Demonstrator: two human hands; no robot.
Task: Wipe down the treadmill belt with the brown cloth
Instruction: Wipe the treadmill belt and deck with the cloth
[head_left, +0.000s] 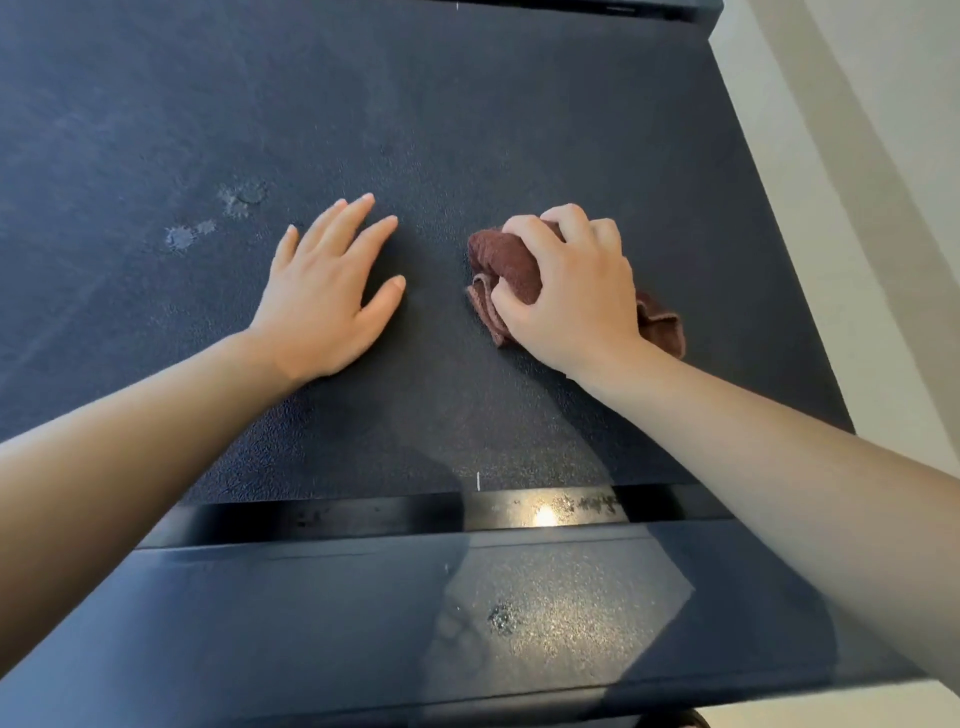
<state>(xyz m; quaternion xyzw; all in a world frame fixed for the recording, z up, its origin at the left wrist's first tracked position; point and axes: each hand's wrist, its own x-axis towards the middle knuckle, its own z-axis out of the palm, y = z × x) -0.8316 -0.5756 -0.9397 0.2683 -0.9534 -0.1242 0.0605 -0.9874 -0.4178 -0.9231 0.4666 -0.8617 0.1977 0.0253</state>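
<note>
The dark textured treadmill belt (415, 114) fills most of the view. My right hand (571, 291) grips a bunched brown cloth (506, 262) and holds it down on the belt, right of centre; part of the cloth sticks out behind the wrist. My left hand (324, 291) lies flat on the belt with its fingers spread and straight, a short way left of the cloth. Pale dried spots (218, 215) mark the belt beyond and left of my left hand.
The treadmill's glossy dark rear cover (363, 613) runs across the bottom, with a smudge and a light glare on it. A slot with a shiny strip (545, 512) separates it from the belt. Pale floor (883, 182) lies past the belt's right edge.
</note>
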